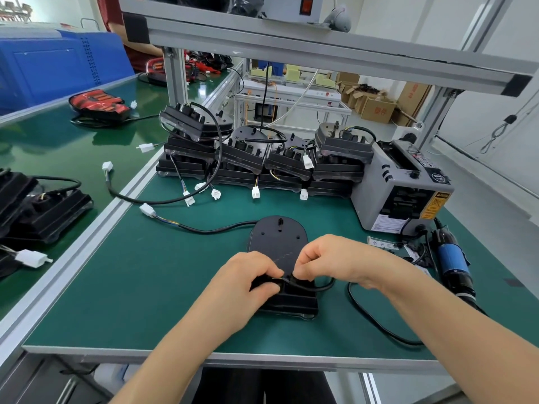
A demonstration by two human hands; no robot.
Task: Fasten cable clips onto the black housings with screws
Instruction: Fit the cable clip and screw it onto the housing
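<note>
Housing (278, 243): one black housing lies flat on the green mat (145, 287) in the middle of the bench, directly under both hands.
Long axis: runs straight away from the person, with the rounded end far and the squared, blocky end near.
Left hand (248, 282): fingers curled, pinching the black cable (323, 287) at the housing's near end.
Right hand (326, 259): fingers curled, pinching the same cable just beside the left fingertips; the two hands almost touch.
Clip: perhaps between the fingertips, but too small and dark to tell.
Cable path: bends out to the right of the near end.
Lead: one black lead ending in a white connector (147, 210) lies on the mat, left of the rounded end.
Back row (262, 158): four stacks of like housings side by side at the far edge, with white plugs hanging in front.
Tape dispenser (402, 188): one, grey, right of the stacks.
Screwdriver (453, 265): one, blue and black, lying at the right, apart from both hands.
Conveyor (73, 147): left of the bench, carrying one red unit (99, 104).
</note>
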